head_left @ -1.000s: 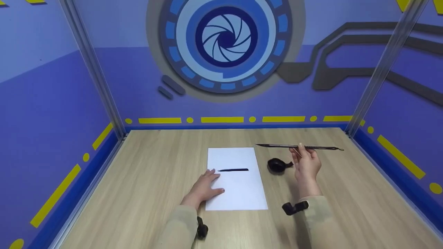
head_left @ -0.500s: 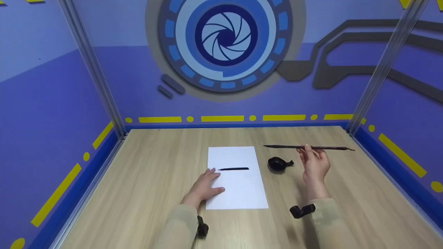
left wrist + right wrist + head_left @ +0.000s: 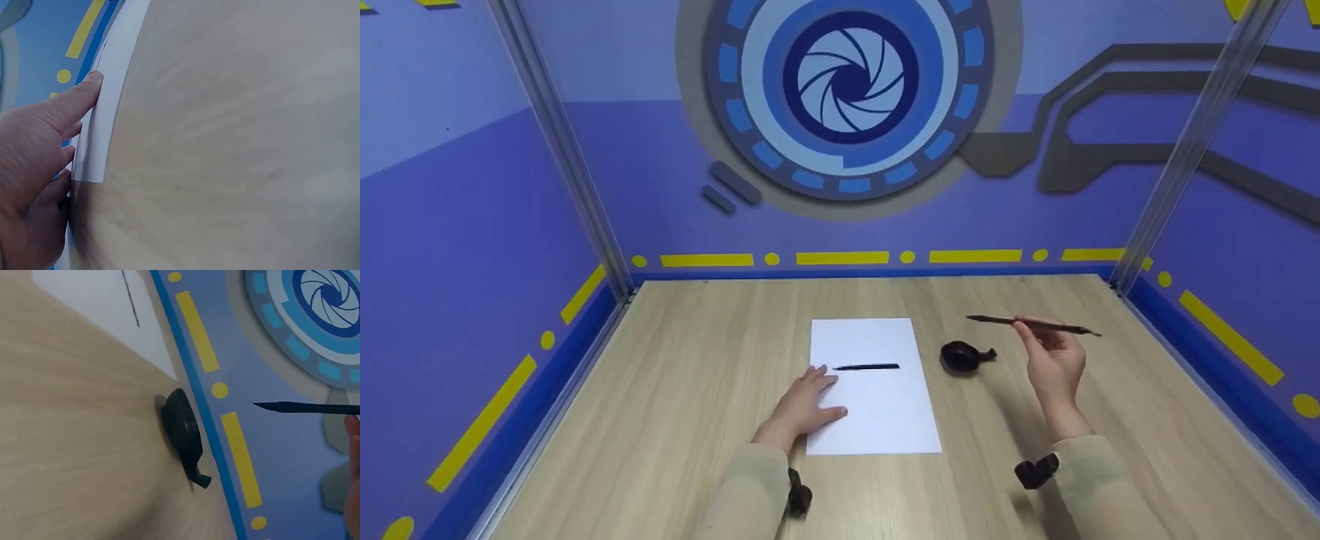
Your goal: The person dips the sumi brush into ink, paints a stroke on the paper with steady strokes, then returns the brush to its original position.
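Observation:
My left hand [image 3: 802, 405] rests with spread fingers on the left edge of a white sheet of paper [image 3: 877, 420]. One thick black horizontal stroke [image 3: 867, 367] marks the sheet just beyond those fingers. Held up above the table, to the right of the paper, a dark calligraphy brush [image 3: 994, 320] is pinched in my right hand [image 3: 1054, 367]; its pointed tip faces left. Between the paper and the right hand sits a small round black dish with a short handle [image 3: 961, 358]. The right wrist view shows the brush tip [image 3: 275, 406] well apart from this dish [image 3: 183, 422].
The wooden table [image 3: 697, 337] is bounded by a blue back wall [image 3: 622, 172] and blue side walls with metal corner posts. A small black device [image 3: 1037, 472] sits on the right cuff, another [image 3: 799, 495] on the left one.
My right hand has moved right with the brush, away from the paper, and turned so the brush's rear end dips slightly. The left hand and paper have stayed put.

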Motion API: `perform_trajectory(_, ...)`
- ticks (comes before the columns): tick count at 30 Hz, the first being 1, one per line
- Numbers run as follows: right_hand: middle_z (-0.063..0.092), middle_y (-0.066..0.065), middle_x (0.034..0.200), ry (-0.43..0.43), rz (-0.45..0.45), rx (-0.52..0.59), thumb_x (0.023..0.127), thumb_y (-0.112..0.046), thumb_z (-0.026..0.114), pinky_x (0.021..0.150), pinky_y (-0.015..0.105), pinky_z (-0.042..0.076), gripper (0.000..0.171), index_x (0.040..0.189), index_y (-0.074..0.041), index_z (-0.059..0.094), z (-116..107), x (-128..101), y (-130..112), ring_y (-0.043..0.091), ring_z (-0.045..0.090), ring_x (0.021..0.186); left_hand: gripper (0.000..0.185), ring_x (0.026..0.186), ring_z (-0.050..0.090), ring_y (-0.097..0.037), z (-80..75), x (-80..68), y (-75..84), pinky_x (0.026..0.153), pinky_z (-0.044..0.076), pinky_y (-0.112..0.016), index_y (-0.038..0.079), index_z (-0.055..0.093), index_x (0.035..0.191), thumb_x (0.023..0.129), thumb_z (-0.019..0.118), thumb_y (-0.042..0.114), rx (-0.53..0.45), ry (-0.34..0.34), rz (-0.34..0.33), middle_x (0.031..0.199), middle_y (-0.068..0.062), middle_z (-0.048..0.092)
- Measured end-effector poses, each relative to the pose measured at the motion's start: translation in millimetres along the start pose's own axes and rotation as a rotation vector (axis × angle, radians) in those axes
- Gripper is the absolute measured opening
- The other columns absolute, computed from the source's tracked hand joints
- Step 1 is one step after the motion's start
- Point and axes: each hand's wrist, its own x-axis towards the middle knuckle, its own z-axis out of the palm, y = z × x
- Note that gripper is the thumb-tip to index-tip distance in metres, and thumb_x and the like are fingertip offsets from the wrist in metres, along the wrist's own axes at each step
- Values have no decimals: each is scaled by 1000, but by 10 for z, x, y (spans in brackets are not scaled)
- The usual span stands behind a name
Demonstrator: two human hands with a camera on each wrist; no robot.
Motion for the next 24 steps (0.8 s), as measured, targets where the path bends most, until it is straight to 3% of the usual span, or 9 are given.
perform_trajectory(3,80,3,91,-104,-197,-139,86,2,80,75,5,56,15,100,3,78,-53,2,69,-8,72,83,66,159,22,-38,-5,-4,4,130,23,-59,9,53,149,93,76,34,4,-2,5,168,-13,34)
perform_trajectory(6,79,13,93,-233,-473,-352,80,7,82,81,-2,50,19,97,-3,80,-125,31,143,-1,73,84,66,159,23,-38,-15,-2,8,130,23,-58,8,53,149,94,76,34,8,-7,15,167,-14,35)
perform_trajectory(8,79,9,94,-316,-655,-491,76,10,84,85,-3,48,27,97,-7,79,-177,54,180,8,74,84,66,159,22,-38,-25,2,14,130,23,-57,8,53,149,94,76,35,5,-12,17,167,-13,35)
perform_trajectory(11,79,4,96,-435,-853,-611,69,13,86,83,7,55,37,96,-11,77,-233,83,229,20,75,84,66,159,22,-38,-36,7,19,130,23,-58,8,53,149,94,76,34,5,-15,22,167,-14,35)
perform_trajectory(16,76,4,97,-595,-1039,-670,64,12,87,68,31,62,39,94,-10,76,-291,81,293,21,75,83,66,159,22,-38,-25,4,9,130,23,-57,8,52,150,94,75,35,7,-16,19,168,-13,34)
perform_trajectory(24,76,5,100,-722,-1186,-744,64,6,87,69,33,63,40,98,-9,73,-352,52,404,21,73,87,66,159,22,-37,-11,3,-1,131,22,-57,9,52,150,94,76,35,1,-14,10,168,-13,34)
